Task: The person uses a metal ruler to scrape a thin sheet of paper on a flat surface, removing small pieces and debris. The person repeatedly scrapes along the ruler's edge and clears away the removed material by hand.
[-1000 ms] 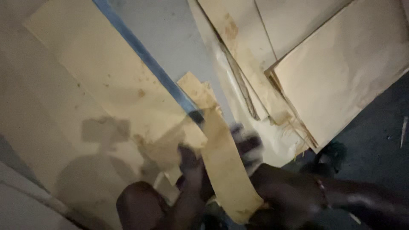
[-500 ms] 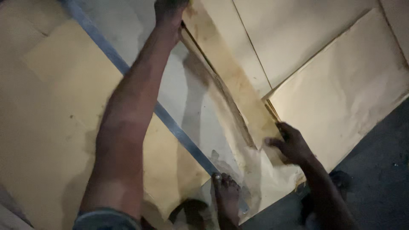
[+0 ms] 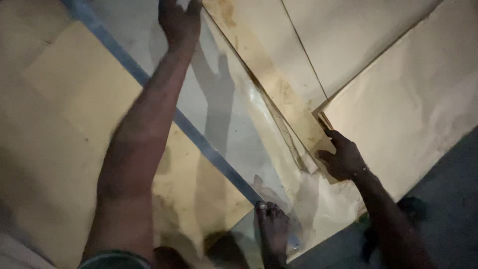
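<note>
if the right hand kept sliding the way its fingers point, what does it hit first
The right hand points up-left along the long brown strip it already touches; beyond that lie more tan sheets. Depth is hard to judge.

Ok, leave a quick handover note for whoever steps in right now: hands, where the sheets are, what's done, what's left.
Left hand: stretched out, flat on the far end of the long tan strip, fingers open.
Right hand: at the strip's near end, beside the corner of the large tan sheet; grip cannot be told.
A bare foot rests on the pale sheet with the blue edge band.
Done: the strip lies along the pale sheet.
Left: the strip is not yet released; more tan sheets lie around.
</note>
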